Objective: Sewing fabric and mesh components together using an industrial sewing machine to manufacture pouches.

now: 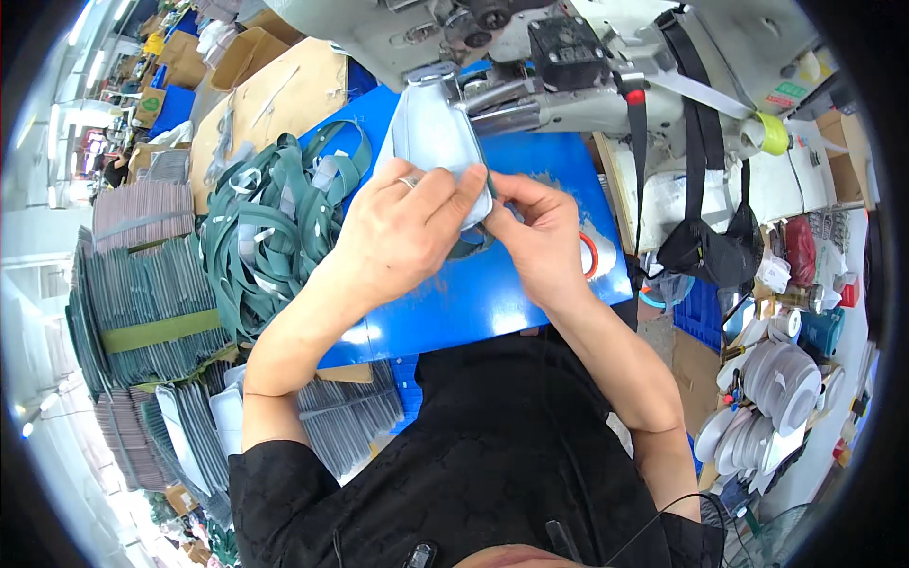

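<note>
A light-grey, rounded fabric panel [437,128] lies under the head of a sewing machine [492,38], its far end at the needle area. My left hand [398,227] is closed over the panel's near part, fingers bent and pressing on it. On the other side, my right hand [542,232] pinches the panel's near right edge between thumb and fingers. A narrow dark strip runs along that edge; part of it is hidden by my fingers. Left of my hands lies a tangled heap of dark green straps [256,232].
The work surface is a blue tabletop [454,322]. An orange-red ring-shaped handle [591,256] lies beside my right wrist. Tied stacks of grey and green panels [151,293] stand at left. A black bag [710,251] hangs at right, near several white reels [776,388].
</note>
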`<move>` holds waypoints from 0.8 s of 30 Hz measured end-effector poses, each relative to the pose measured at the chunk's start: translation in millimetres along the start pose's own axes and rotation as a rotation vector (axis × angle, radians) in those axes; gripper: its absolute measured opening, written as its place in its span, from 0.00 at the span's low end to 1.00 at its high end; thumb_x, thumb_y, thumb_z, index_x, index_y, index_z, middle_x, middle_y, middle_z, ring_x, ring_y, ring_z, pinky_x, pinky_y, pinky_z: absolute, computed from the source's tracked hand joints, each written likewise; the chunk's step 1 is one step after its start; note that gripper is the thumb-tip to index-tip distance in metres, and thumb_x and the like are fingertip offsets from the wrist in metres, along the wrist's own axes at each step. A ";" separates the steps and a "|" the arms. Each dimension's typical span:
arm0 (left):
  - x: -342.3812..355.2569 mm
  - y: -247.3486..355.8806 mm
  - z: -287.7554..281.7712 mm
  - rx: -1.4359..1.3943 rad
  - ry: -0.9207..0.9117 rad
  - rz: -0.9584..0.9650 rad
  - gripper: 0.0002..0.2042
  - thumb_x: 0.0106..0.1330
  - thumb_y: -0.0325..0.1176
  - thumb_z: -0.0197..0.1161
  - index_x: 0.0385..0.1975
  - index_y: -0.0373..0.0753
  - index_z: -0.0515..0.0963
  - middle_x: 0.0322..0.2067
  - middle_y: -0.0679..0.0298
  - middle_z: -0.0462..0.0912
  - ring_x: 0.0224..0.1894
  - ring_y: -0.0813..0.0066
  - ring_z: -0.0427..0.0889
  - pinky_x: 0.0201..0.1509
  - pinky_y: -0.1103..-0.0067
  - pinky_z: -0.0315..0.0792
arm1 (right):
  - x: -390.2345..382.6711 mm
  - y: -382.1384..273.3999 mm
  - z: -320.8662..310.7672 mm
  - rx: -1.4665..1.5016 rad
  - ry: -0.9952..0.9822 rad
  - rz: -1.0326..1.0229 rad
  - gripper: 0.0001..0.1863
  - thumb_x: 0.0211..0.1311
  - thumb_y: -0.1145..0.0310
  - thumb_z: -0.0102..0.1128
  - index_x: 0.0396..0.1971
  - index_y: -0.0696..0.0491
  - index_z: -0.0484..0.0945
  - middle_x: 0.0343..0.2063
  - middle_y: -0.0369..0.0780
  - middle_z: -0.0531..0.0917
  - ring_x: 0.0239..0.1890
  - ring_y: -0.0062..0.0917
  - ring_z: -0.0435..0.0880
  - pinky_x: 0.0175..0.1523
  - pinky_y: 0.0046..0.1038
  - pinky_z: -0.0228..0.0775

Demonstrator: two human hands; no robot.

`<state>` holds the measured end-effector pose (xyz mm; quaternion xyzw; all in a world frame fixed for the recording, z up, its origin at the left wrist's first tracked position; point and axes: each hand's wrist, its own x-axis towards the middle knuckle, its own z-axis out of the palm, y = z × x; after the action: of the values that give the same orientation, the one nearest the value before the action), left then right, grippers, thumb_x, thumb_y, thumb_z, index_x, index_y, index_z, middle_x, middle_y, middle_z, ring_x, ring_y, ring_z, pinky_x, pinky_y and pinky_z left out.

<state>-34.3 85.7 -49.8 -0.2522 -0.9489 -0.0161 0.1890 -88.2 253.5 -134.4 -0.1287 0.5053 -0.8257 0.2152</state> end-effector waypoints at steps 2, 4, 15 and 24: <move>5.5 -12.2 3.0 0.024 0.040 0.028 0.25 0.51 0.27 0.70 0.54 0.32 0.81 0.31 0.65 0.72 0.24 0.71 0.76 0.37 0.75 0.68 | 11.3 3.9 2.3 -0.005 0.006 -0.023 0.15 0.61 0.78 0.68 0.49 0.60 0.87 0.34 0.33 0.85 0.38 0.13 0.79 0.45 0.19 0.73; 10.6 -21.7 0.8 0.066 0.013 0.023 0.25 0.51 0.28 0.70 0.54 0.34 0.81 0.31 0.66 0.72 0.24 0.72 0.76 0.36 0.74 0.67 | 24.4 4.8 4.6 0.039 0.012 -0.007 0.15 0.62 0.78 0.68 0.49 0.60 0.87 0.34 0.33 0.85 0.38 0.13 0.79 0.45 0.19 0.73; 2.8 -36.9 24.7 0.111 0.134 -0.347 0.23 0.50 0.32 0.74 0.50 0.45 0.81 0.34 0.64 0.77 0.35 0.62 0.82 0.38 0.70 0.70 | 50.3 -6.5 37.9 0.188 0.299 0.015 0.11 0.61 0.76 0.74 0.41 0.64 0.87 0.31 0.36 0.87 0.31 0.12 0.81 0.38 0.16 0.72; -6.1 -42.4 -4.4 0.037 0.073 -0.234 0.28 0.58 0.23 0.68 0.61 0.53 0.82 0.25 0.64 0.74 0.24 0.68 0.78 0.30 0.73 0.75 | 51.1 13.8 50.4 0.022 0.456 -0.093 0.16 0.50 0.73 0.75 0.38 0.60 0.82 0.33 0.35 0.83 0.33 0.17 0.80 0.38 0.21 0.75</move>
<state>-48.4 45.3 -45.3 -0.1354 -0.9645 -0.0299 0.2248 -108.1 183.9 -124.0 0.0404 0.5255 -0.8478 0.0583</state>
